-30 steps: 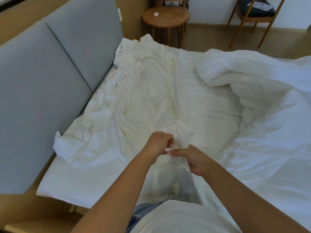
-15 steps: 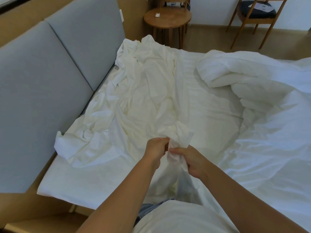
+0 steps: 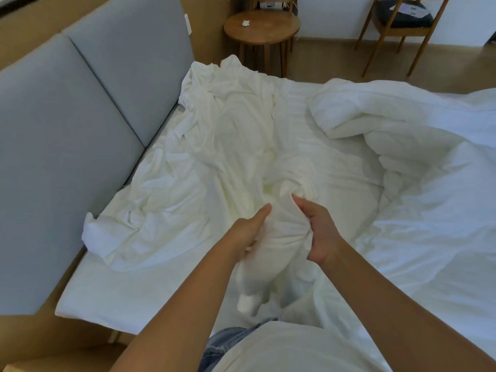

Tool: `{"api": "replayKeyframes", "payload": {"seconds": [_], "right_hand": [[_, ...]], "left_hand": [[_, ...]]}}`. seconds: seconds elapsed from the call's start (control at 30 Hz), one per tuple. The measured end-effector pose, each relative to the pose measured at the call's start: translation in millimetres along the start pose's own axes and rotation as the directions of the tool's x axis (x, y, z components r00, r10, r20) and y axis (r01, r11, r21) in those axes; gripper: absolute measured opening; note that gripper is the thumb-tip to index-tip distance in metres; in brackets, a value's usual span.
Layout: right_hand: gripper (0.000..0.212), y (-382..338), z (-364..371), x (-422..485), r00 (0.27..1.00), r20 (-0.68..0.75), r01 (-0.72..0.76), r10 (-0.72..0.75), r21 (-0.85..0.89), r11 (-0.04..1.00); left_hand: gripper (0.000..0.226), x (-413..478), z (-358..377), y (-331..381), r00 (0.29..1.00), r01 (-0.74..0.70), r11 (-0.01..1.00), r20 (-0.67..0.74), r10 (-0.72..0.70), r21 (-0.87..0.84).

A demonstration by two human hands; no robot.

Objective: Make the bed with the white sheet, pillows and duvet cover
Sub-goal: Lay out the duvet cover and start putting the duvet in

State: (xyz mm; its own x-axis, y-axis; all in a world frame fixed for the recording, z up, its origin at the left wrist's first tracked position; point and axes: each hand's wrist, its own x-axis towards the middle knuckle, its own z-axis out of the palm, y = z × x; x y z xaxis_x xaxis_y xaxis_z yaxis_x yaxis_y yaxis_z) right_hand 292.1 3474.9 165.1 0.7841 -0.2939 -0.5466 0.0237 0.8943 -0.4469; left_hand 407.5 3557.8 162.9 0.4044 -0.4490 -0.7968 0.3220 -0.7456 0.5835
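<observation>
Both hands closed on a bunched fold of the white sheet (image 3: 214, 146) over the near edge of the bed (image 3: 88, 296): left hand (image 3: 248, 232) and right hand (image 3: 319, 232) side by side. Rest of sheet crumpled against the grey headboard (image 3: 67, 116); duvet (image 3: 389, 124) heaped to the right.
</observation>
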Motion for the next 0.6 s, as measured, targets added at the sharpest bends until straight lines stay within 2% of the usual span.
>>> {"api": "replayKeyframes", "payload": {"seconds": [0.07,0.13,0.23,0.3,0.37,0.47,0.53,0.6], "right_hand": [[0.039,4,1,-1,0.998,-0.013,-0.055,0.054,-0.135,0.989],[0.045,10,-2,-3,0.996,-0.044,-0.082,0.073,-0.268,0.96],[0.039,16,-13,-8,0.998,-0.064,-0.046,0.025,-0.353,0.934],[0.04,18,-20,-10,0.999,-0.031,0.002,-0.014,-0.363,0.932],[0.035,19,-19,-9,0.998,0.05,0.054,-0.036,-0.424,0.904],[0.015,17,-15,-1,0.987,0.027,0.145,-0.159,-0.572,0.807],[0.014,11,-18,4,0.968,-0.024,0.209,-0.248,-0.468,0.859],[0.023,3,-27,4,0.973,-0.054,0.216,-0.226,-0.144,0.966]], "left_hand": [[0.032,3,6,-1,0.996,-0.013,0.995,0.089,0.022,-0.095],[0.02,0,13,2,0.995,-0.079,0.98,0.051,0.09,-0.181],[0.02,-3,12,12,0.95,-0.308,0.936,-0.104,0.294,-0.172],[0.026,-15,16,21,0.901,-0.434,0.88,-0.09,0.424,-0.195],[0.036,-28,28,28,0.872,-0.486,0.854,-0.038,0.488,-0.185],[0.029,-34,41,32,0.84,-0.539,0.833,-0.003,0.543,-0.13],[0.02,-29,35,30,0.818,-0.574,0.806,-0.054,0.573,-0.142],[0.023,-16,26,20,0.827,-0.556,0.831,-0.107,0.552,-0.008]]}}
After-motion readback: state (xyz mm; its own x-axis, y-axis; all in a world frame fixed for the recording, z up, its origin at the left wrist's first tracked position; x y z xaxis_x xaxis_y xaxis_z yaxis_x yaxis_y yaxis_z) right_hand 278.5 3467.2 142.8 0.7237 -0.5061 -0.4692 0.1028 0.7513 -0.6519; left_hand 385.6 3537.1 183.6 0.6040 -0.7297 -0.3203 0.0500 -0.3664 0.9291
